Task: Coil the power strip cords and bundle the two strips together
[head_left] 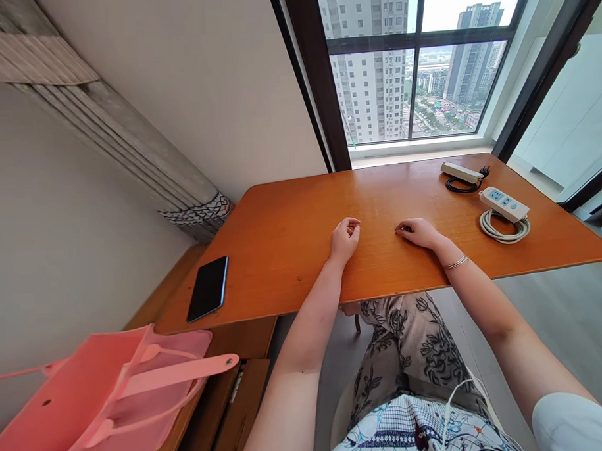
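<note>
My left hand [347, 238] rests on the brown wooden table [286, 232], turned on its side. Its fingers are loosely curled and nothing shows in them. To the right of it, my right hand [418, 232] lies palm down on the same tabletop, its fingers bent together and apparently holding nothing; its palm is hidden. A gap of bare wood separates the two hands. Nearest to my right hand are a white power strip [504, 204] with its coiled light cable [503, 235] and, farther back, a second power strip [462, 173] with a black cord [463, 185].
A black smartphone [208, 289] lies near the table's left end. Below that end, a pink bag [114, 390] stands on a wooden cabinet [248, 411]. Behind the table is a window [414, 83]; a tied grey curtain [130, 139] hangs at left.
</note>
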